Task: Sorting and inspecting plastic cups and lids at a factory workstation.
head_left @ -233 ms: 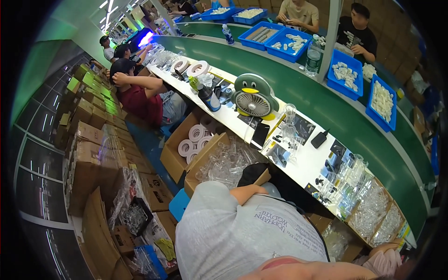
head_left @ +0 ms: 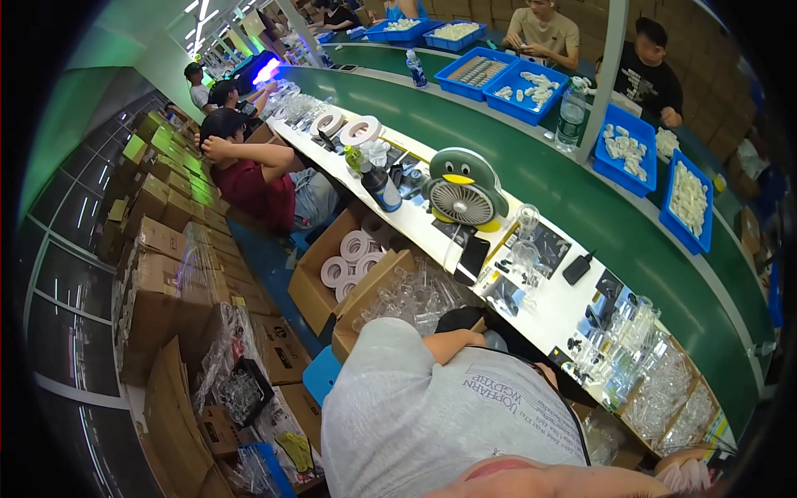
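My left forearm [head_left: 448,342] bends across the front of my grey shirt, just past an open carton of clear plastic parts [head_left: 407,295]. A dark item [head_left: 461,319] lies beside the forearm. The left hand itself is hidden below the table edge. Near the table's lower right corner, bare skin [head_left: 685,455] shows above a pale pink, folded thing [head_left: 687,476]; whether this is my right hand is unclear, and no fingers can be made out. A small skin-coloured patch [head_left: 548,373] shows under the table edge, too covered to identify.
On the white table [head_left: 531,319] stand a penguin-shaped fan [head_left: 465,189], a phone [head_left: 472,259], a black adapter [head_left: 578,267] and clear tubes. Cardboard trays [head_left: 664,398] of clear parts sit at its right end. Blue trays [head_left: 624,149] line the green conveyor [head_left: 531,170]. Co-workers sit across.
The whole view shifts slightly, so the table and conveyor sit a little further right and lower. A skin-coloured patch now shows under the table edge. One co-worker's hand across the conveyor moves right.
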{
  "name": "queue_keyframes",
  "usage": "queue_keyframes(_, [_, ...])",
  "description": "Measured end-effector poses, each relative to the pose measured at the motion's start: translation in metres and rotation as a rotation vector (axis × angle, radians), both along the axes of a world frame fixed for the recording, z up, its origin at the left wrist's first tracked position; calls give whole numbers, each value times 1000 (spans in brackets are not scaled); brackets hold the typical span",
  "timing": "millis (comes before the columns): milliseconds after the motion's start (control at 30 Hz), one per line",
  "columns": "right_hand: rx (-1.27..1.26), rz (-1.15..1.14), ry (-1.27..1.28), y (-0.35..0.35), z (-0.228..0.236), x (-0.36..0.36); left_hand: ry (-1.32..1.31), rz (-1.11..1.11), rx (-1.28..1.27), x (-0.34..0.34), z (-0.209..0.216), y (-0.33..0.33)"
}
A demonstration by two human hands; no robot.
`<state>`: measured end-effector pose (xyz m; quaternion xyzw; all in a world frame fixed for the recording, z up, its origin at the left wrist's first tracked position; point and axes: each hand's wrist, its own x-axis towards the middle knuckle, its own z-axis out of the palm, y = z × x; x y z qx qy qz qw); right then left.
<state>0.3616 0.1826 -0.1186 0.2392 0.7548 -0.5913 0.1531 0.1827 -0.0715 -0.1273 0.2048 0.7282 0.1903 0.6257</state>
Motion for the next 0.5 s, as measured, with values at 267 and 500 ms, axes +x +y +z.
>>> queue_keyframes(267, [385, 149, 98, -1, 72, -76, 118, 181, -9, -37, -15, -8])
queue_keyframes(500, [853, 571, 136, 17, 78, -88, 92, 268, -27, -31, -41, -19])
